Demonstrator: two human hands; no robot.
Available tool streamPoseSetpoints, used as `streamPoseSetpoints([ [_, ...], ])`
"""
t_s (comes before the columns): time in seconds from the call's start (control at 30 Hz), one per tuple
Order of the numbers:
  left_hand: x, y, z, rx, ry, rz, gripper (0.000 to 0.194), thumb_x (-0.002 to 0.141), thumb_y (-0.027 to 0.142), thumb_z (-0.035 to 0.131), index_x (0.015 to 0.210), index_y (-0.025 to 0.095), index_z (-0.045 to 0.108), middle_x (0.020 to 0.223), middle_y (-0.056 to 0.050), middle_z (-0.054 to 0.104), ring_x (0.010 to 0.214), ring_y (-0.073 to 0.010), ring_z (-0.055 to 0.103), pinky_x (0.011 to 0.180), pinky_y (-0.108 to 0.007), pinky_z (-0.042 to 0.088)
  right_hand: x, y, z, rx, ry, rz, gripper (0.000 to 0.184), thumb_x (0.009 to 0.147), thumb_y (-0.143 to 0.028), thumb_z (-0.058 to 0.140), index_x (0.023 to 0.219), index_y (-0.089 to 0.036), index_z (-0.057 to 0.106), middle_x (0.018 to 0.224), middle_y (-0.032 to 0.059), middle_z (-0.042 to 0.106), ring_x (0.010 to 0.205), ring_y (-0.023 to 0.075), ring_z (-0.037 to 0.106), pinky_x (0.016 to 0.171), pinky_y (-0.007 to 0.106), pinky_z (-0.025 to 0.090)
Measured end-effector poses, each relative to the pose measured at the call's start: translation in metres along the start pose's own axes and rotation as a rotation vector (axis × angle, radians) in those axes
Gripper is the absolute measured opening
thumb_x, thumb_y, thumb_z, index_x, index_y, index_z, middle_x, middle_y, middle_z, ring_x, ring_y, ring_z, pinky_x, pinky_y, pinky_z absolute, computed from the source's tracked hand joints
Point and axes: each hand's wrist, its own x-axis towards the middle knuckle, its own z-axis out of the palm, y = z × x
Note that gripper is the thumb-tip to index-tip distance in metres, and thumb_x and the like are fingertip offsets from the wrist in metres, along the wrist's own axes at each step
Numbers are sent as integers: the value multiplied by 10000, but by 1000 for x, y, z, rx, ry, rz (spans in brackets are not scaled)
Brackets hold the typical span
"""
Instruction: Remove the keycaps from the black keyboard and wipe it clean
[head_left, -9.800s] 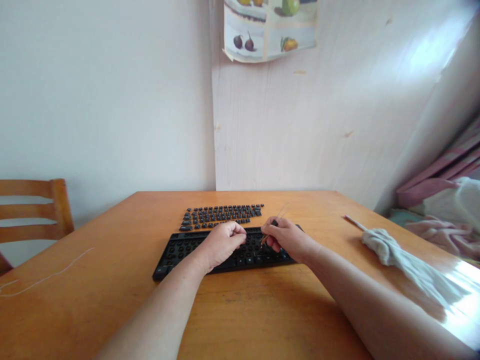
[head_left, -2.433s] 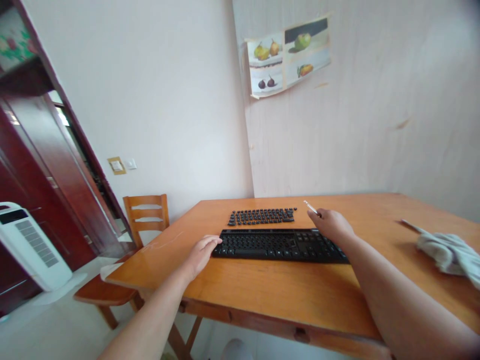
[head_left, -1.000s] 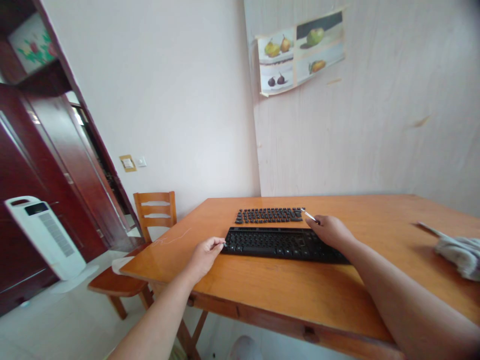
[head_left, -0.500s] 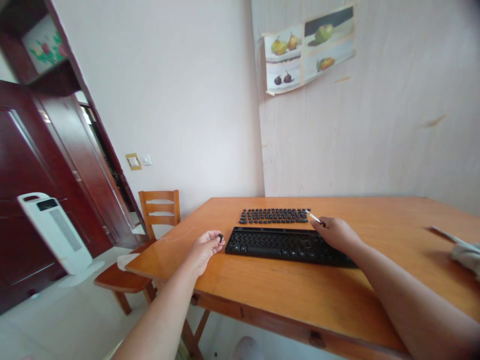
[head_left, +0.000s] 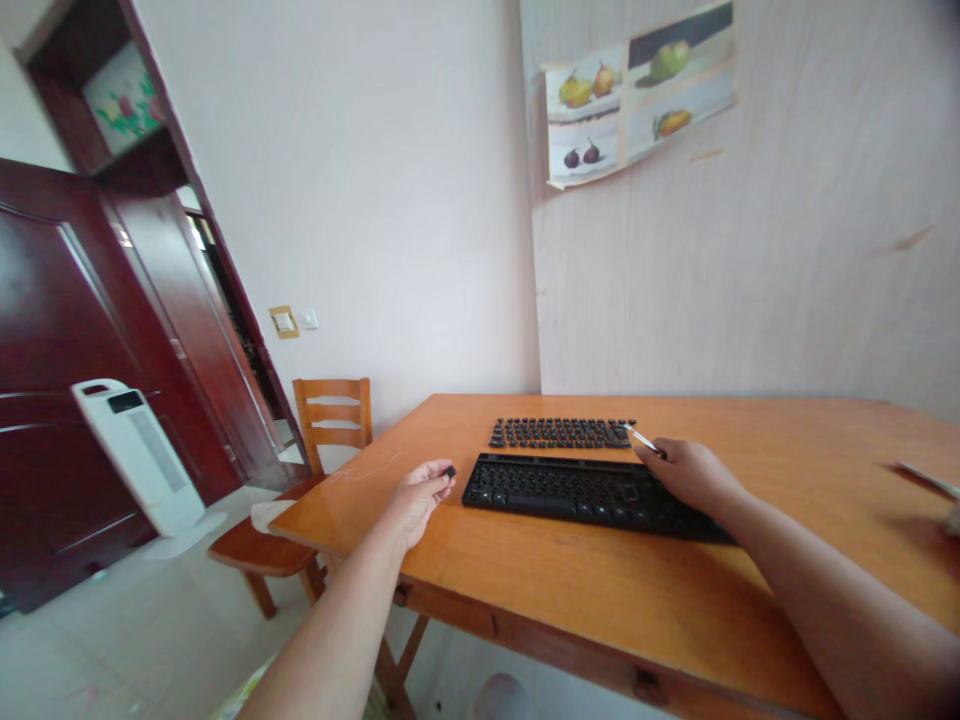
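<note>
My left hand (head_left: 421, 500) is closed, pinching a small black keycap (head_left: 450, 472) between thumb and fingertips. It is just off the left end of the black keyboard (head_left: 555, 493), apart from it. Many of the keyboard's key positions are bare of caps; its right end is hidden under my right hand and forearm. My right hand (head_left: 694, 475) is wrapped round a slim silvery tool (head_left: 643, 440) with a dark handle, its tip pointing up and left. Behind the keyboard, loose black keycaps (head_left: 559, 433) lie in rows on the table.
The wooden table (head_left: 540, 580) carries a thin white thread (head_left: 379, 467) at the left and a pencil-like stick (head_left: 926, 478) beside a partly cropped cloth at the right. A wooden chair (head_left: 334, 412) stands past the left edge. A white upright appliance (head_left: 146, 465) is near the dark red door.
My left hand has come off the keyboard's left end with a keycap in its fingers. My right hand stays by the right part, still holding the tool. The view has turned left.
</note>
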Motion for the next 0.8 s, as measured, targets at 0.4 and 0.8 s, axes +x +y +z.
streamPoseSetpoints([
  [0.4,-3,-4,4,135,1,47,380,646,198,678,1022,144,674,949,-74,699,865,-166,622,838,-308,439,2,1,2,11,-2,1,464,860,-604,374,772,-228,631,737,79,678,723,237,628,595,269,355],
  [0.8,-4,-7,9,172,53,130,329,632,138,669,956,147,611,878,-40,657,862,-160,593,866,-306,410,-1,-4,1,-9,-8,-38,458,878,-575,364,766,-213,621,727,84,674,698,225,624,573,263,345],
])
